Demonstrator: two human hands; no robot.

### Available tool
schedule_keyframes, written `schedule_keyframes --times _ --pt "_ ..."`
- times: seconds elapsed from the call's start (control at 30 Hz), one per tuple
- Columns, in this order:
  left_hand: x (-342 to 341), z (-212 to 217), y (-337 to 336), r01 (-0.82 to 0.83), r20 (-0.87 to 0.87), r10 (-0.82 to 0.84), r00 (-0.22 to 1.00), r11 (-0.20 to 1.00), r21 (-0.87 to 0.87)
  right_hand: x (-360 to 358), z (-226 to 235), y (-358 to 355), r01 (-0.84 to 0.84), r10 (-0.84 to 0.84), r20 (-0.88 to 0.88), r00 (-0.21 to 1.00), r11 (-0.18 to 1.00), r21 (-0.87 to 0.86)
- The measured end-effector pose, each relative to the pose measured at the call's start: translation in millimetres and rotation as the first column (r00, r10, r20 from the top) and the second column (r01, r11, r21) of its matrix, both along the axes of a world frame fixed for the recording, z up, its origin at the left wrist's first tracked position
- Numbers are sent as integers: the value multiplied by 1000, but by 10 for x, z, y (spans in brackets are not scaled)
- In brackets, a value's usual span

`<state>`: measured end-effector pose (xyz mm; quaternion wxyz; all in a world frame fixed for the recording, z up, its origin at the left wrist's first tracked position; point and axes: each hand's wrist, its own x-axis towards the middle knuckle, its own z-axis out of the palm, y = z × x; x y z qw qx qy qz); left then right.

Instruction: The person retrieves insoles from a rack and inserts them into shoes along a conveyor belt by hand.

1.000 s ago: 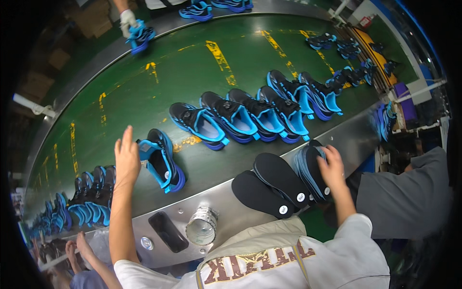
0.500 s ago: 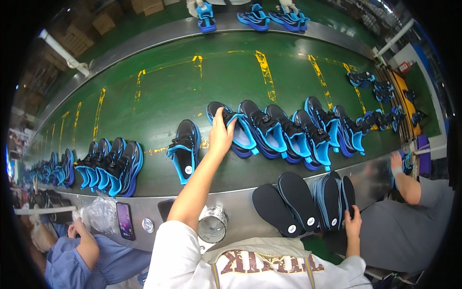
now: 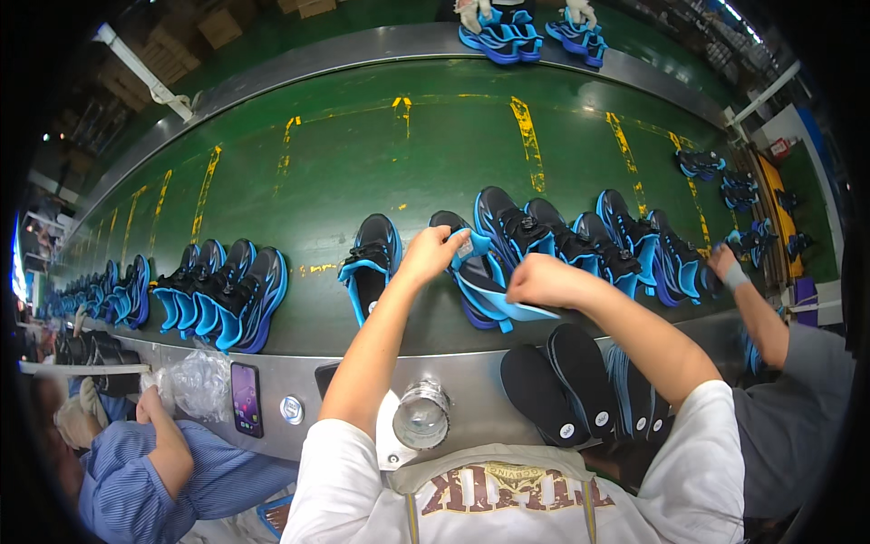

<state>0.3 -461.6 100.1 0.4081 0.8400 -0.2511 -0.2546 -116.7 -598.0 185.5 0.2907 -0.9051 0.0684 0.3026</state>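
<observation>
A black and blue sneaker (image 3: 480,308) stands on the green belt in front of me, its opening toward me. At its tongue, my left hand (image 3: 433,256) is closed in a pinch, pulling the light blue lining up. My right hand (image 3: 549,280) is closed on an insole (image 3: 521,306) with a light blue underside, which reaches partly into the sneaker's opening; its front end is hidden inside. Just left stands another sneaker (image 3: 371,263) with a dark insole in it. Black insoles (image 3: 580,372) with round white stickers lie on the metal ledge, below my right forearm.
Several like sneakers (image 3: 589,240) stand close together on the right, more (image 3: 222,295) on the left. On the metal ledge are a phone (image 3: 246,399), a clear round container (image 3: 421,415) and crumpled plastic (image 3: 199,385). Co-workers sit at both sides; gloved hands (image 3: 473,14) handle sneakers across the belt.
My right hand has come from the insole pile to the sneaker, bringing an insole. My left hand has shifted onto the tongue and pulls it up. The view has swung slightly left.
</observation>
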Motion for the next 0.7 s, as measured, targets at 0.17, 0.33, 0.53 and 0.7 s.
schedule_keyframes --times 0.17,0.33,0.53,0.7 --pt "-118 -43 -52 -119 204 127 971 992 -48 -80 -384 293 70 -57 198 979 995 -64" --pt "-375 -124 -43 -255 227 283 932 956 -145 -226 -373 42 311 -311 118 943 950 22" --pt "-135 -228 121 -20 -148 -18 989 968 -249 -270 -712 107 -167 267 301 916 933 -319" --pt "-38 -240 85 64 -184 -108 977 971 -229 -210 -945 208 -24 216 467 857 923 -383"
